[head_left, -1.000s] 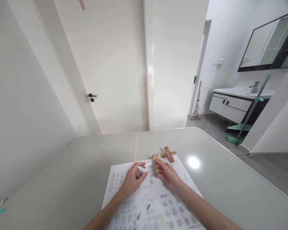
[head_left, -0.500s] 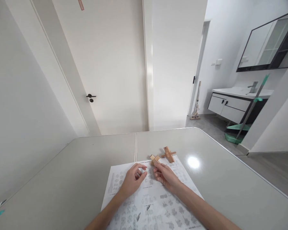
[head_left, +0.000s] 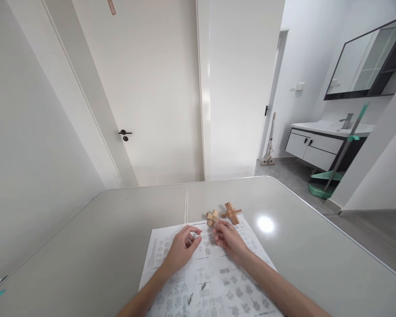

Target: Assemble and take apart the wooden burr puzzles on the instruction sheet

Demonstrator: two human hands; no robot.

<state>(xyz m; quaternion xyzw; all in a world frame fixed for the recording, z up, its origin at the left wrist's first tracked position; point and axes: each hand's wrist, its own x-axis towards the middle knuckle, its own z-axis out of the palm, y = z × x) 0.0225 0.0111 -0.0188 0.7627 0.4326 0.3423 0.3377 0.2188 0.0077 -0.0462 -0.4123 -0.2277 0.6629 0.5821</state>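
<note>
A pale wooden burr puzzle (head_left: 212, 217) of interlocking blocks rests at the top edge of a printed sheet (head_left: 214, 264). Just behind it to the right lies a second, browner wooden puzzle (head_left: 232, 213) with a thin cross bar. My right hand (head_left: 230, 238) is right beside the pale puzzle, fingers loosely bent, with nothing visible in them; whether a fingertip touches the puzzle I cannot tell. Over the sheet's left half, my left hand (head_left: 183, 247) is open, with a gap between thumb and index finger and nothing between them.
Under the sheet is a grey table (head_left: 95, 246) with a seam near its middle. Beyond it stand a white door (head_left: 158, 88), a mop (head_left: 269, 145), a washbasin cabinet (head_left: 313, 143) and a green dustpan (head_left: 320, 190). A mirror (head_left: 359, 66) hangs on the right.
My right hand has drawn back slightly to the right from the pale puzzle, so more of the puzzle shows. My left hand has hardly moved.
</note>
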